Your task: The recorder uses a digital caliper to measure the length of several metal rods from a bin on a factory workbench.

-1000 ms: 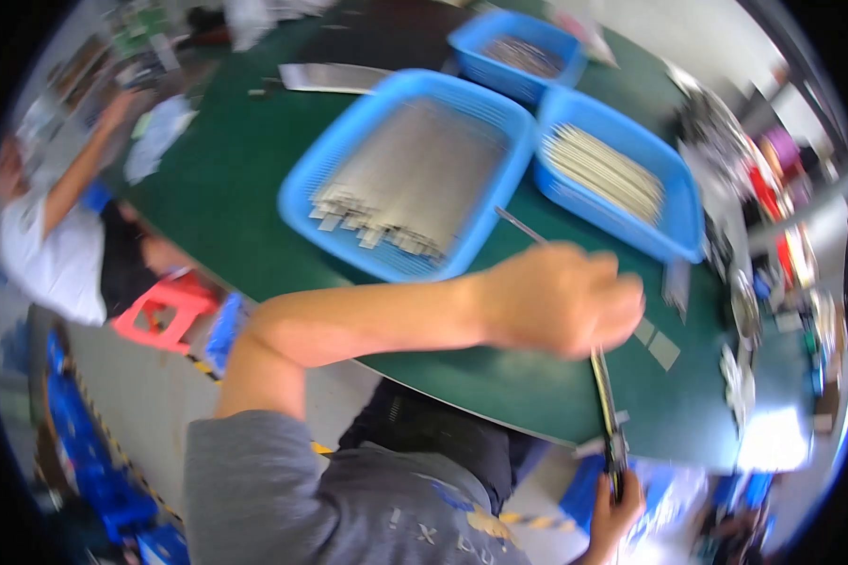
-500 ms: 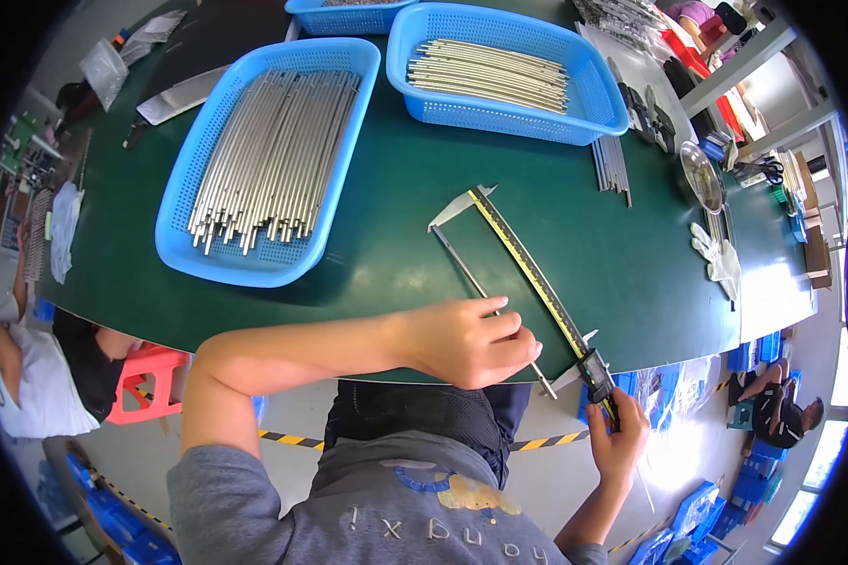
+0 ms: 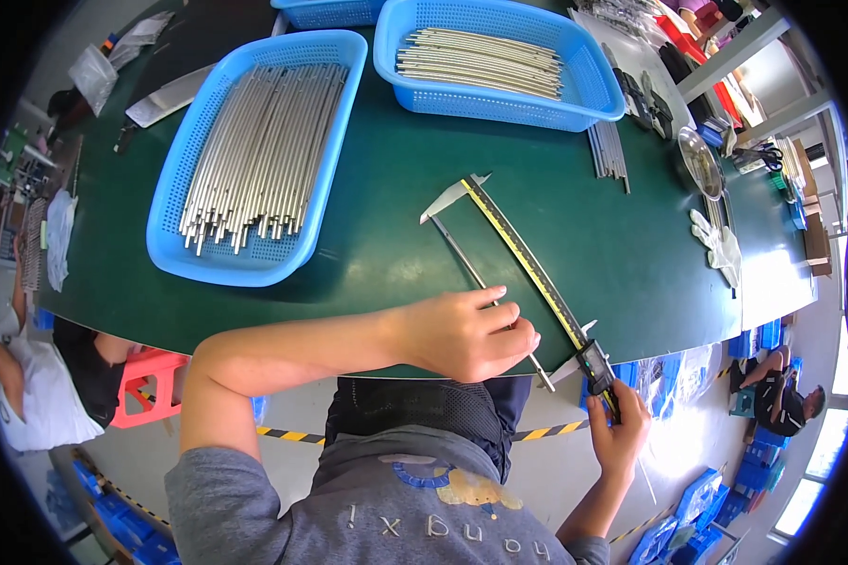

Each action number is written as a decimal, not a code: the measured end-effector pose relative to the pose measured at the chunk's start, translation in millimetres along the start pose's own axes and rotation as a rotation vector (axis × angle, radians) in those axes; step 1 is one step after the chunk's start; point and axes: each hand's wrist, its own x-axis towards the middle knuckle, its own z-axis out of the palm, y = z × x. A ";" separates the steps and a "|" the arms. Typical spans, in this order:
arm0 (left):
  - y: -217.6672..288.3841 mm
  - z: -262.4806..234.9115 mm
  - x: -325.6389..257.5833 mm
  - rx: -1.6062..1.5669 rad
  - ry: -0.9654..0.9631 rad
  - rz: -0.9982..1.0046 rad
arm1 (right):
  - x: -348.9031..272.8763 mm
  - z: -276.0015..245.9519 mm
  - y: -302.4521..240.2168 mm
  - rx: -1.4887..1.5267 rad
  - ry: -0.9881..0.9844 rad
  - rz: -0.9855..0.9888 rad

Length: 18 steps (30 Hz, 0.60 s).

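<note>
Head view: big digital caliper [image 3: 528, 268] lies diagonally on the green table [image 3: 396, 188], fixed jaw end far from the person, readout slider end at the near table edge. Thin metal rod [image 3: 485, 287] lies alongside the caliper beam, between its jaws, running from near the far jaw twd the slider.

Left hand [image 3: 466, 334] reaches across the body, rests on the near part of the rod w/ fingers curled together, thumb and fingertips pinched down on the rod against the table. Right hand [image 3: 617, 428] sits below the table edge, fingers wrapped closed around the caliper slider [image 3: 595, 363]; thumb is up by the readout.

Blue basket [image 3: 254, 151] to the left-centre on the table, full of similar metal rods [image 3: 250, 155] lying roughly parallel lengthwise. 2nd blue basket [image 3: 499, 61] farther back, w/ a neater layer of rods across it. Small loose bundle of rods [image 3: 611, 151] on the table just right of that basket. White gloves [image 3: 716, 240] lie near the right table edge, a round metal dish [image 3: 702, 160] beyond them. Another person [image 3: 28, 386] sits at far left by a red stool [image 3: 151, 386].
</note>
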 end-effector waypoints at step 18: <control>-9.2 -5.0 -1.0 -0.155 -0.162 -0.069 | -3.1 1.7 -3.7 0.040 0.004 0.012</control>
